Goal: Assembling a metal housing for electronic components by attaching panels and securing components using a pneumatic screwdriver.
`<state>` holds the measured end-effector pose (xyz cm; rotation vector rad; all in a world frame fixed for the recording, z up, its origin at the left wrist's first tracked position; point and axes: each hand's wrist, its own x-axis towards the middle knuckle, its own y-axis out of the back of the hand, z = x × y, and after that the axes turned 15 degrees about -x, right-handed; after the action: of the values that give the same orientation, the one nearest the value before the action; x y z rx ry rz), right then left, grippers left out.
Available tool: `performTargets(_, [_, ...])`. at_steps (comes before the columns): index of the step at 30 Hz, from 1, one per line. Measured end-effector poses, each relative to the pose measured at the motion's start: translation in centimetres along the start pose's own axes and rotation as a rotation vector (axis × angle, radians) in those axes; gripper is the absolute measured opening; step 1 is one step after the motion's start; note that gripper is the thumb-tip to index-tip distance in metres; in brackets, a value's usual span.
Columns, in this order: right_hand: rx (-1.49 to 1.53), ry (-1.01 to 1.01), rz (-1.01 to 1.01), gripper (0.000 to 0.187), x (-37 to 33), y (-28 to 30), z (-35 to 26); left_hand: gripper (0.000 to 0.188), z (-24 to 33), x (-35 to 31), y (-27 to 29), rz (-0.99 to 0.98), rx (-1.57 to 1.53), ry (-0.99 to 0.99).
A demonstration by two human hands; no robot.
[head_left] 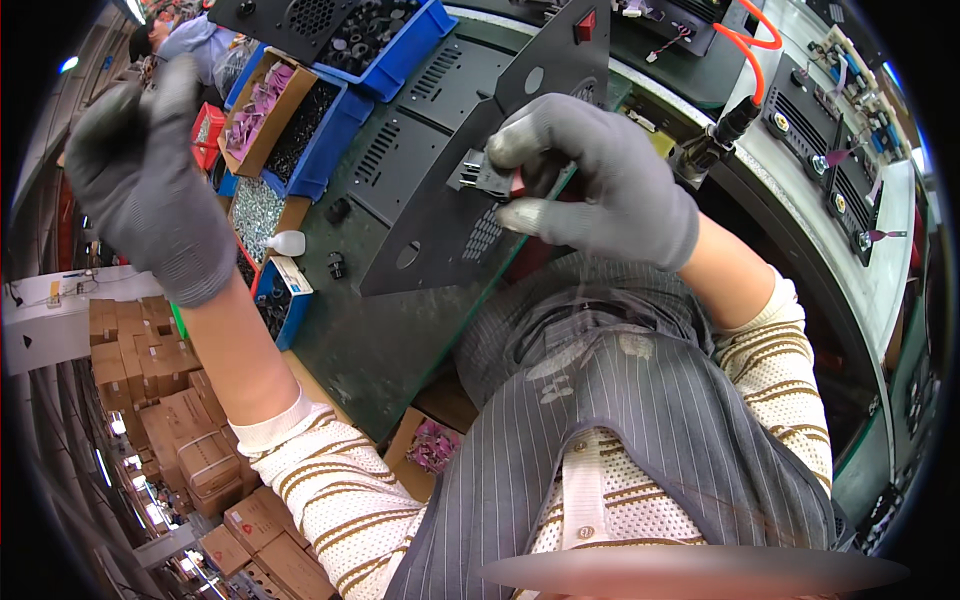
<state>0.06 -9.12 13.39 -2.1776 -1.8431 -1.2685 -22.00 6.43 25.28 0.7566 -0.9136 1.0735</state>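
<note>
My right hand (pixel 590 185), in a grey glove, pinches a small black rocker switch (pixel 488 178) between thumb and fingers. Metal terminals stick out of its left end, and a bit of red shows by the fingertips. Just behind it stands a tilted black metal panel (pixel 425 225) with round cutouts and a patch of small vent holes. Beyond, another black panel (pixel 550 65) carries a red rocker switch (pixel 586 26) near its top. My left hand (pixel 155 185), also gloved, is raised at the left, slightly blurred, fingers apart and nothing visible in it. It is nearest the parts bins.
Blue bins (pixel 330 135) of black parts and a cardboard box (pixel 262 105) of pink-purple pieces line the bench's left. Flat slotted plates (pixel 390 165) lie on the green bench top (pixel 375 350). An orange coiled hose (pixel 755 50) hangs at right. Cartons (pixel 190 450) are stacked lower left.
</note>
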Motion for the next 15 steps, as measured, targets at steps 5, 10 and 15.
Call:
performTargets(5, [-0.203, 0.012, 0.017, 0.029, -0.1, -1.9, 0.1, 0.028, 0.7, -0.4, 3.8, -0.145, 0.11, -0.123])
performTargets(10, [-0.455, 0.075, 0.068, 0.03, 0.9, -3.4, -0.1, 0.032, 3.3, -3.9, 0.5, -0.406, 0.187, 0.206])
performTargets(15, [-0.598, 0.268, 0.001, 0.034, 2.2, -2.2, 0.2, 0.044, 3.7, -5.6, -3.4, -0.784, 0.607, 0.448])
